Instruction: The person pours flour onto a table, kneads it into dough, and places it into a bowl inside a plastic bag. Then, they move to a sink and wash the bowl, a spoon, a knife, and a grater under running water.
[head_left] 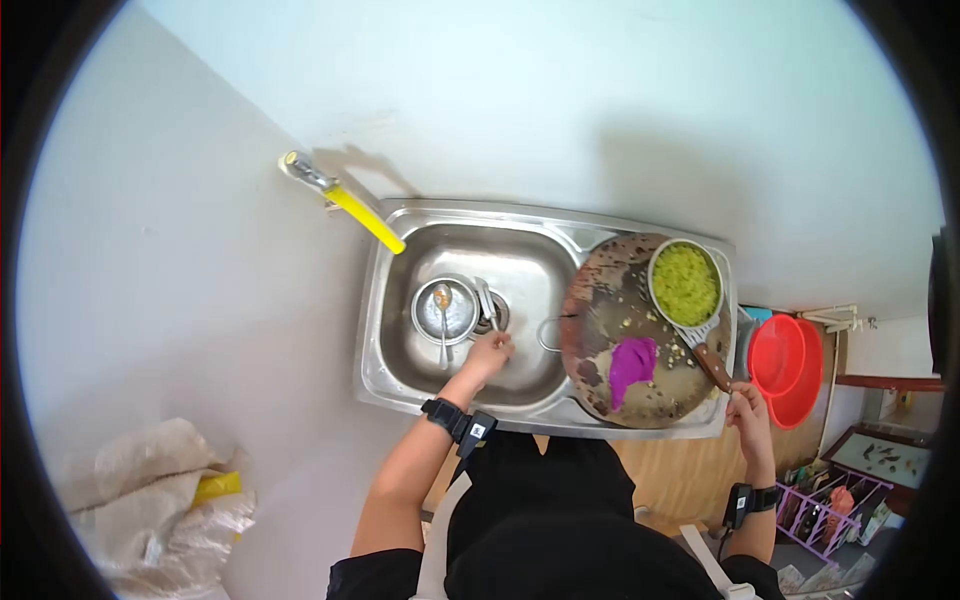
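My left hand (490, 352) is in the steel sink, its fingers closed at the lower end of a metal utensil (486, 298) over the drain. Beside it sits a metal bowl (425, 316) with a spoon (444, 325) in it. At the right, my right hand (748, 408) pinches the end of the brown handle of a metal spatula (713, 367). The spatula lies on a round, stained board (620, 300), its blade against a bowl of chopped green food (685, 285). A purple cloth-like piece (632, 370) and small scraps lie on the board.
A faucet with a yellow hose (368, 218) reaches over the sink's (545, 408) back left corner. Red basins (778, 357) stand right of the sink, above a purple rack (815, 520). Pale sacks (150, 490) lie at the lower left.
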